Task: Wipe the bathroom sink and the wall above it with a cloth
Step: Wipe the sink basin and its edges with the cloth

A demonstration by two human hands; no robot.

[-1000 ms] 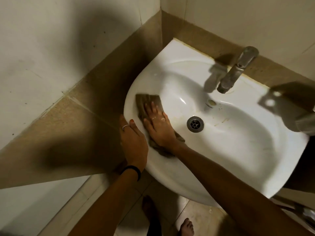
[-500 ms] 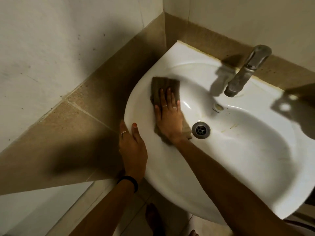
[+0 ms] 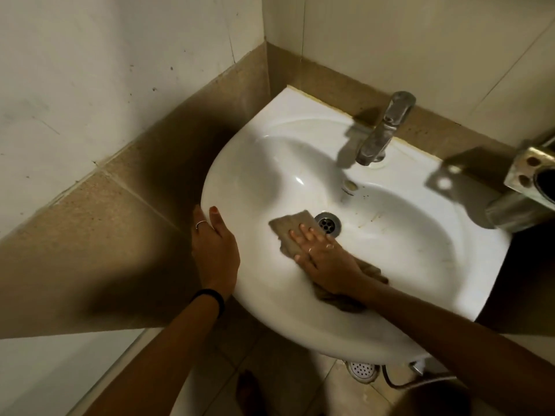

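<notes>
A white sink [image 3: 255, 163] is fixed in a tiled corner, with a metal drain [image 3: 328, 223] at the bottom of its bowl. My right hand [image 3: 326, 256] lies flat on a brown cloth [image 3: 289, 229] and presses it against the near left slope of the bowl, just left of the drain. The cloth's other end [image 3: 345, 301] trails under my wrist over the front rim. My left hand [image 3: 214, 250] grips the sink's left outer rim, thumb on top. The wall [image 3: 405, 46] above the sink is pale tile over a tan band.
A chrome tap [image 3: 383, 133] stands at the back of the sink. A metal holder [image 3: 528, 187] juts in from the right edge. Below the sink are a floor drain [image 3: 362, 370], a hose and my foot on the tiled floor.
My right hand has slid the cloth from the bowl's upper left slope down and right toward the drain. My left hand has stayed on the rim. The view has shifted.
</notes>
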